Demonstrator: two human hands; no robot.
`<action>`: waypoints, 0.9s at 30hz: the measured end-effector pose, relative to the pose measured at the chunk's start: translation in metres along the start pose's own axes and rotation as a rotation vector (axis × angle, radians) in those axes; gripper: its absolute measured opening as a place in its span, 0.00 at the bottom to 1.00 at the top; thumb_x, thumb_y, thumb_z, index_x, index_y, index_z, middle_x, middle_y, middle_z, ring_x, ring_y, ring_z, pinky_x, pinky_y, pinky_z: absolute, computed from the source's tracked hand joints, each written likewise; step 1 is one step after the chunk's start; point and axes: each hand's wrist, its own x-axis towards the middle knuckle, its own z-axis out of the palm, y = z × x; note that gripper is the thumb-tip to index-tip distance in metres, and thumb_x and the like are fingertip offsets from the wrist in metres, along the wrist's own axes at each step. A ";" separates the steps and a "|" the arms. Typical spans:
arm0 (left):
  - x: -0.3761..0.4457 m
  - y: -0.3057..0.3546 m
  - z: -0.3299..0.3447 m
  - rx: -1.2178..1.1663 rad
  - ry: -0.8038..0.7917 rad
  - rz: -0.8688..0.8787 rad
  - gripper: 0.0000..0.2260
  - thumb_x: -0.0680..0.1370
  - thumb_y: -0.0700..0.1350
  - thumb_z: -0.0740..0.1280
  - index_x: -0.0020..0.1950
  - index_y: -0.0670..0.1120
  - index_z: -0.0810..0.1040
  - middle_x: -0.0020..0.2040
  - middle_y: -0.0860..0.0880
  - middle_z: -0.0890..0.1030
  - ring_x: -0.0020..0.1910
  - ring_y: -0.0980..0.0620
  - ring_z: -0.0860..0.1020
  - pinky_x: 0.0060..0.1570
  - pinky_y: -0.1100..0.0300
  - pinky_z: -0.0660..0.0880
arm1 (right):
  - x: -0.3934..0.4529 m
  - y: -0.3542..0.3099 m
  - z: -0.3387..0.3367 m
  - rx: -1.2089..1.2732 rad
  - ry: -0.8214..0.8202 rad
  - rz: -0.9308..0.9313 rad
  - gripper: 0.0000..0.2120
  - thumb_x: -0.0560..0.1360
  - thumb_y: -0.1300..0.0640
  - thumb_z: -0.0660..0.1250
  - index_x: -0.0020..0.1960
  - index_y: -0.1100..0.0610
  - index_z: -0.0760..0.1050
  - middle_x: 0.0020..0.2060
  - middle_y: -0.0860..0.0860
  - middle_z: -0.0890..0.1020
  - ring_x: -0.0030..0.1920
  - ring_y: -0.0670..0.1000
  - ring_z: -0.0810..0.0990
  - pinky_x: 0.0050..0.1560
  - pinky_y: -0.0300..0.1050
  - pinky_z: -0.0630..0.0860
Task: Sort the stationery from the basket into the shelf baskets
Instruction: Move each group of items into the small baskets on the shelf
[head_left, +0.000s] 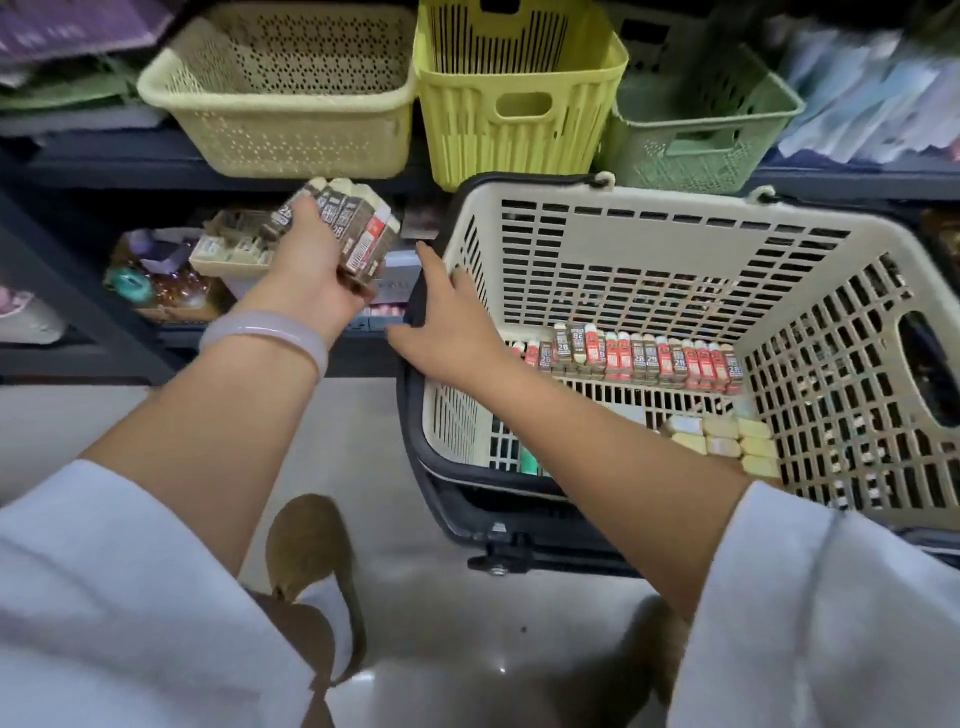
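Observation:
My left hand (311, 270) grips a bundle of brown and red 2B erasers (348, 228), held in the air below the cream shelf basket (280, 140). My right hand (441, 322) rests with fingers spread on the left rim of the beige shopping basket (649, 208). Inside that basket a row of the same erasers (649, 358) lines the far side, and pale yellow erasers (727, 441) lie nearer. A yellow-green shelf basket (519, 119) and a green shelf basket (701, 135) stand to the right of the cream one.
A lower shelf (171, 270) behind my left hand holds a small cream tray of erasers and other packets. Folded paper goods fill the shelf ends at left and right. The shopping basket sits on a dark wheeled frame (519, 556) over a glossy floor.

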 end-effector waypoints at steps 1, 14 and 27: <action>0.004 0.000 0.003 -0.010 -0.012 -0.017 0.20 0.80 0.57 0.50 0.35 0.49 0.72 0.21 0.53 0.76 0.22 0.55 0.72 0.24 0.71 0.66 | 0.000 0.003 -0.001 -0.006 0.003 -0.016 0.39 0.71 0.55 0.66 0.75 0.48 0.48 0.65 0.57 0.62 0.63 0.61 0.68 0.60 0.47 0.68; 0.026 0.001 -0.001 0.005 -0.037 -0.112 0.20 0.79 0.60 0.50 0.43 0.48 0.75 0.29 0.51 0.79 0.26 0.53 0.72 0.28 0.67 0.65 | -0.031 0.040 -0.060 -0.153 -0.007 0.069 0.38 0.70 0.61 0.66 0.75 0.50 0.51 0.72 0.51 0.61 0.68 0.54 0.67 0.67 0.44 0.65; 0.010 0.018 -0.047 0.038 -0.027 0.071 0.24 0.79 0.60 0.53 0.65 0.44 0.70 0.55 0.46 0.80 0.48 0.47 0.80 0.43 0.57 0.77 | 0.031 -0.107 0.009 0.441 0.211 -0.021 0.22 0.79 0.50 0.58 0.71 0.53 0.63 0.66 0.52 0.71 0.63 0.48 0.70 0.61 0.41 0.67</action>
